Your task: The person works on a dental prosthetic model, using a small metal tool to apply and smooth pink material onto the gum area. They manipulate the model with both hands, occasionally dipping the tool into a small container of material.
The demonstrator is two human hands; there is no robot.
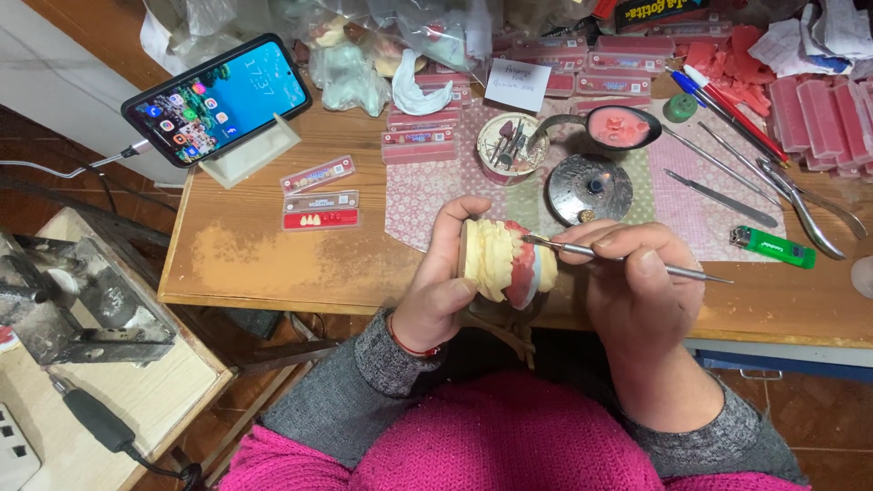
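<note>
Denture model (503, 264), cream plaster with pink wax, sat upright in the left hand (441, 286), whose grip was clenched around it just above the near worktop (236, 264) edge. Right hand (637, 282) grasped a metal carver (627, 259), its tip touching the wax. Farther back lay a green lighter (773, 246), tooth cards (320, 198), and a propped phone (216, 98).

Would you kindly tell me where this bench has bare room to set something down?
Bare wood lies on the wooden bench between the red tooth cards and its front edge, left of the left hand. Another patch sits below the green lighter. The back is crowded with pink wax strips.
</note>
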